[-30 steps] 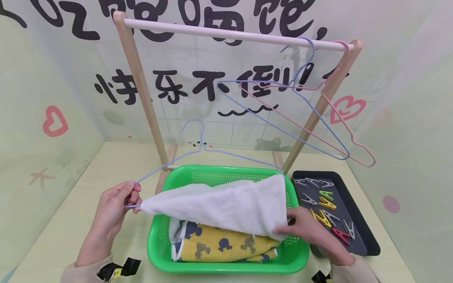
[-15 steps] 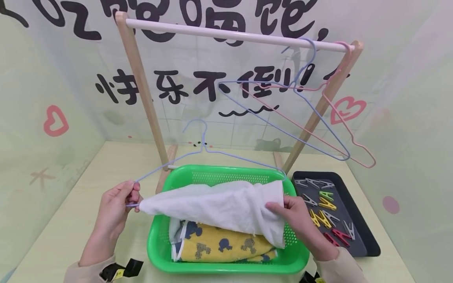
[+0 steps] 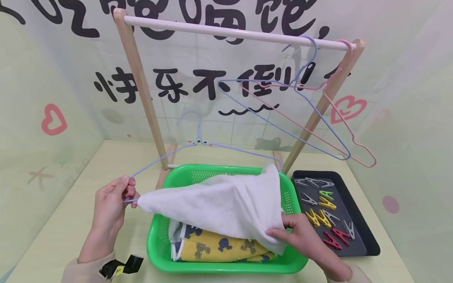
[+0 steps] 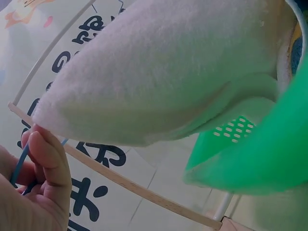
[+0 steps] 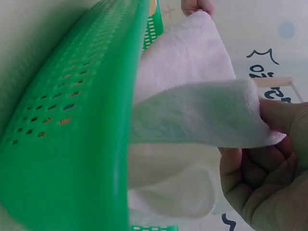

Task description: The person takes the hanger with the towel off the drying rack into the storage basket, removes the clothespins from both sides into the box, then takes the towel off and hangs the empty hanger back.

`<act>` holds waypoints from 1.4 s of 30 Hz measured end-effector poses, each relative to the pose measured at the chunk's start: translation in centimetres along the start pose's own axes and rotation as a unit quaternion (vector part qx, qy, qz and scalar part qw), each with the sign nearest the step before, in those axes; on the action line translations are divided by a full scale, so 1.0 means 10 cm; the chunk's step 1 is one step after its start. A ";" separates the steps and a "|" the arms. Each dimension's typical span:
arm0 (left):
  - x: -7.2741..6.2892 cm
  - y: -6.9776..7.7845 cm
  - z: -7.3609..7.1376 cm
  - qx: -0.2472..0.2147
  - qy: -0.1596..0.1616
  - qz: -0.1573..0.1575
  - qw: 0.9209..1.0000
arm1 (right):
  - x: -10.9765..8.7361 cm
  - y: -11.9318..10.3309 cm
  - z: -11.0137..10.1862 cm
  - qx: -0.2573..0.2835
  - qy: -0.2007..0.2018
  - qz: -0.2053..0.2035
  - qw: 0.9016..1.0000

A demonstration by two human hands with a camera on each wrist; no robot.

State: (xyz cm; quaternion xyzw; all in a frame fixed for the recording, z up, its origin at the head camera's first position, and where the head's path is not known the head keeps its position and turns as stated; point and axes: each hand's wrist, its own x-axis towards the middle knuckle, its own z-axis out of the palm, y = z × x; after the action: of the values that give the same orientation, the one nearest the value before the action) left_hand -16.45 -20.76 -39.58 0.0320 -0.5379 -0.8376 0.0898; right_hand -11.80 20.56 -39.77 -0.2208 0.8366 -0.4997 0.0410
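My left hand [image 3: 111, 202] grips the left end of a blue wire hanger [image 3: 199, 138] above the table. A white towel [image 3: 212, 202] lies over the hanger's bottom bar, its narrow end close to the left fingers; the rest of that bar is hidden. In the right wrist view, my right hand [image 5: 274, 178] pinches the towel's [image 5: 197, 106] free edge between thumb and fingers. The towel hangs over a green basket [image 3: 226, 268]. Inside the basket lies a folded yellow cloth [image 3: 209, 248] with dark animal shapes, partly under the towel.
Behind the basket stands a wooden rack with a white rail [image 3: 226, 32]. Another blue hanger [image 3: 320, 118] and a pink hanger [image 3: 348, 122] hang at its right end. A dark tray [image 3: 371, 245] with several coloured clothes pegs [image 3: 327, 203] sits right of the basket.
My right hand has come from the towel's lower corner to pinch its right edge, and has then dipped slightly. The towel's upper right corner now peaks higher. The held hanger has risen a little.
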 end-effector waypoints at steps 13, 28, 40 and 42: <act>-0.01 0.03 -0.02 -0.002 -0.007 -0.001 1.000 | -0.09 0.26 -0.06 0.022 -0.167 -0.069 0.983; 0.00 -0.01 -0.06 0.046 -0.043 -0.010 0.998 | 0.39 0.09 0.02 -0.051 0.082 0.112 0.989; -0.03 0.00 -0.03 0.053 -0.048 -0.019 0.997 | 0.63 0.00 0.17 -0.008 0.090 0.133 0.987; -0.03 0.00 -0.04 0.054 -0.035 -0.021 0.998 | 0.59 0.00 0.17 -0.016 0.068 0.129 0.989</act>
State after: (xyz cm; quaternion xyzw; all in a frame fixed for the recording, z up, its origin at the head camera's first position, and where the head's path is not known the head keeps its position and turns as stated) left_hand -16.05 -21.07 -39.72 0.0189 -0.5844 -0.8096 0.0520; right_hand -16.62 16.76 -39.77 -0.0769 0.8669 -0.4905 0.0441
